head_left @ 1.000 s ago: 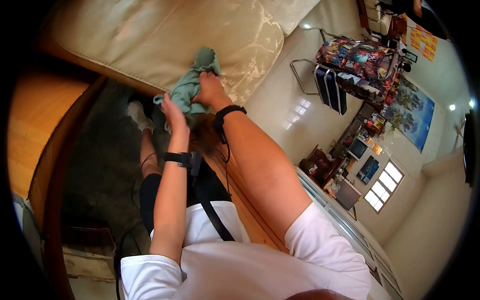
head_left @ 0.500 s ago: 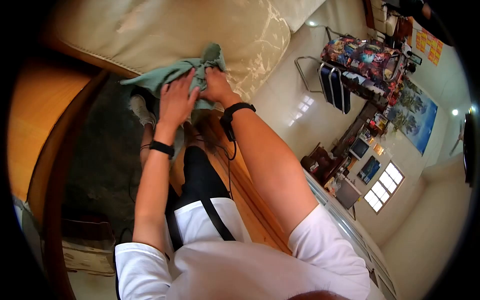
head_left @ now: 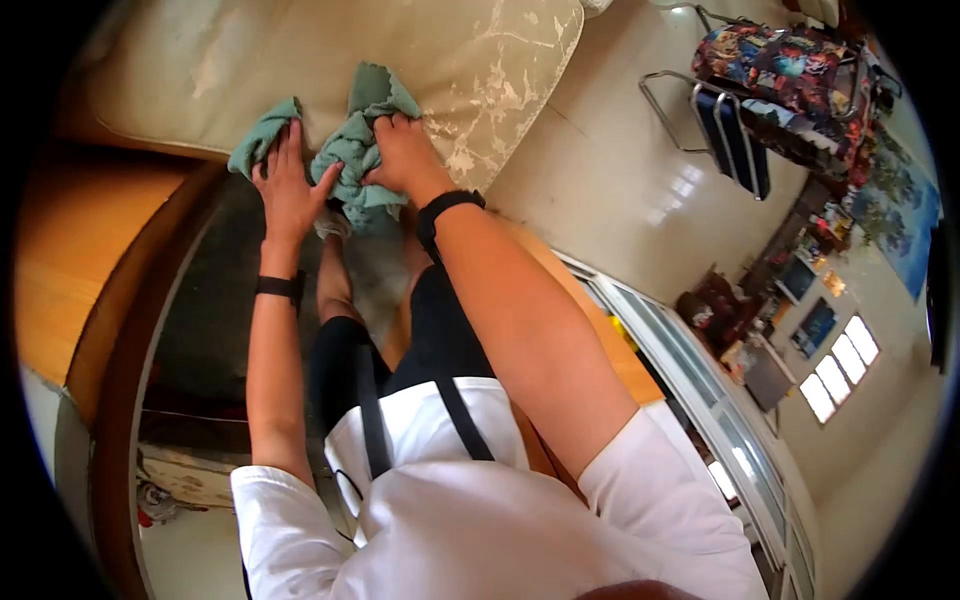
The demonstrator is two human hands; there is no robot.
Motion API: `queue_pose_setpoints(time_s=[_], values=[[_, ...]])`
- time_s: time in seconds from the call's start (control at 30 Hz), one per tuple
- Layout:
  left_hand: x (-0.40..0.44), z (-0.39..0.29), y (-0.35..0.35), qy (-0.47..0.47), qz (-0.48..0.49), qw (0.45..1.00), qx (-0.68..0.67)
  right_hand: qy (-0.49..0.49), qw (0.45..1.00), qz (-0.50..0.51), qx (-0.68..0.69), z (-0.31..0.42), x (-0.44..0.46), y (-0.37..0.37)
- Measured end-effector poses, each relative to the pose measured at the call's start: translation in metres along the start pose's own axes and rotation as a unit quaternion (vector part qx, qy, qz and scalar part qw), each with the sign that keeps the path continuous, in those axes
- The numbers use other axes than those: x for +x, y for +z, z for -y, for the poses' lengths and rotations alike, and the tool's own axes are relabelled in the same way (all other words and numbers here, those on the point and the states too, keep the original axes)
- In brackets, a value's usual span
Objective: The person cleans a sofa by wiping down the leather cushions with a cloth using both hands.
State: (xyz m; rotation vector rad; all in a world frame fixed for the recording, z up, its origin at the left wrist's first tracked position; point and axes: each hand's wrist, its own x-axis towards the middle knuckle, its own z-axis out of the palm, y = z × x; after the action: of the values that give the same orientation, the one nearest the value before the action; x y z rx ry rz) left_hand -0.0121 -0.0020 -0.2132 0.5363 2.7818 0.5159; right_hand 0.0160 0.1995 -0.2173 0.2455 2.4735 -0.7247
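A green cloth lies in two bunches at the near edge of a worn cream leather-like cushion. My right hand has its fingers curled into the larger, crumpled bunch of cloth. My left hand rests with fingers stretched out against the smaller fold of cloth, its thumb spread toward the larger bunch. Whether both bunches belong to one cloth I cannot tell. The cushion's surface is cracked and peeling on the right side. Each wrist wears a black band.
A curved wooden panel stands on the left, beside the cushion. My legs are below the hands. To the right are a shiny tiled floor, a metal-framed chair with a patterned cover, and a sliding glass frame.
My left hand has moved left, away from my right hand, and the cloth now shows as two bunches. My right hand has shifted slightly left. The camera view has turned a little.
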Motion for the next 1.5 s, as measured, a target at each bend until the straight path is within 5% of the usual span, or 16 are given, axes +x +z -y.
queue_pose_setpoints(time_s=[0.2,0.27,0.33,0.4,0.53,0.67,0.7,0.77,0.83,0.9,1.0,1.07,1.23,1.3,1.4,1.5], values=[[0.006,-0.014,-0.003,0.023,0.02,0.999,-0.018,0.011,0.996,-0.003,0.085,0.0,-0.018,-0.021],[0.024,-0.026,-0.021,-0.005,0.121,0.992,0.02,-0.004,0.997,-0.026,0.069,-0.004,-0.024,-0.018],[0.038,-0.028,-0.037,0.094,0.116,0.987,0.066,0.013,0.993,-0.031,0.116,-0.004,-0.026,-0.017],[0.055,-0.065,-0.072,0.034,0.21,0.973,0.093,-0.003,0.994,-0.038,0.105,-0.007,-0.029,-0.016],[0.098,-0.031,-0.043,0.155,0.212,0.944,0.198,-0.007,0.988,-0.057,0.144,-0.017,-0.043,-0.016],[0.088,-0.108,-0.027,0.189,0.201,0.943,0.184,-0.004,0.957,-0.202,0.211,-0.059,-0.106,-0.021],[0.08,-0.13,-0.021,0.21,0.225,0.941,0.139,0.007,0.958,-0.21,0.196,-0.073,-0.121,-0.025],[0.054,-0.175,-0.014,0.228,0.241,0.942,0.056,0.23,0.928,-0.137,0.257,-0.108,-0.17,-0.036],[0.045,-0.214,-0.024,0.388,0.473,0.783,0.11,0.311,0.912,-0.091,0.252,-0.152,-0.207,-0.012],[0.054,-0.273,-0.079,0.518,0.527,0.665,0.111,0.311,0.919,-0.066,0.232,-0.174,-0.243,-0.018],[0.054,-0.327,-0.147,0.58,0.392,0.704,0.117,0.146,0.923,-0.142,0.326,-0.177,-0.277,-0.03],[0.052,-0.341,-0.183,0.605,0.333,0.717,0.1,0.157,0.908,-0.14,0.361,-0.157,-0.294,-0.059],[0.029,-0.329,-0.287,0.551,0.331,0.766,-0.011,0.094,0.899,-0.193,0.382,-0.094,-0.317,-0.142],[0.006,-0.321,-0.308,0.54,0.329,0.774,-0.042,0.034,0.928,-0.131,0.348,-0.063,-0.329,-0.196],[-0.016,-0.317,-0.33,0.43,0.377,0.816,-0.084,0.016,0.938,-0.169,0.302,-0.042,-0.339,-0.24],[-0.031,-0.326,-0.319,0.446,0.271,0.842,-0.138,-0.062,0.909,-0.179,0.372,-0.042,-0.342,-0.273]])
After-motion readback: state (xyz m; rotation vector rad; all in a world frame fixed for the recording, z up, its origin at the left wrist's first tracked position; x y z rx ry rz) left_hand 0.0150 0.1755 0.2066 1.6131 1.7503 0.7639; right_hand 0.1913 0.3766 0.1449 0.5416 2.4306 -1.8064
